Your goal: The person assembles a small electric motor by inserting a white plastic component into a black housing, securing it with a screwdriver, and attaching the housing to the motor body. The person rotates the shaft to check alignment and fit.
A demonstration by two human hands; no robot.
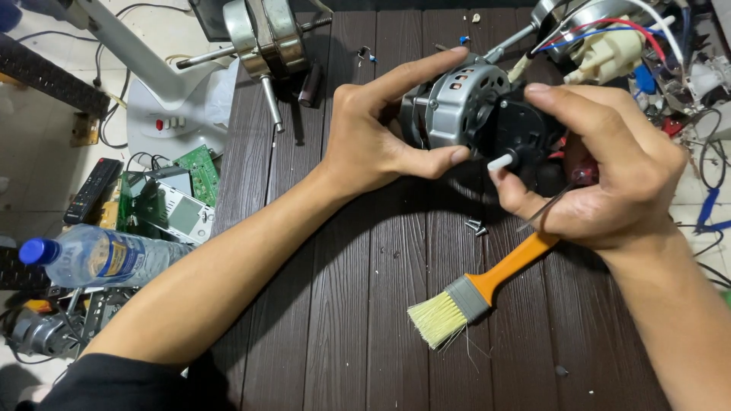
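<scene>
My left hand [381, 129] grips a grey metal fan motor [457, 103] held above the dark wooden table [350, 304], index finger over its top and thumb under its front. A black plastic gearbox [525, 125] with a short white shaft [500, 161] sits on the motor's near end. My right hand [609, 167] holds that black end, thumb beside the white shaft, and also clasps a red-handled screwdriver [582, 175] whose thin metal shank points down left.
An orange-handled paintbrush [480, 289] lies on the table below my right hand, with two small screws [476, 226] beside it. Another motor [266, 38] sits at the back left, wired parts [609, 46] at the back right. A water bottle [99, 255], circuit boards [199, 171] and a remote [91, 190] lie on the floor left.
</scene>
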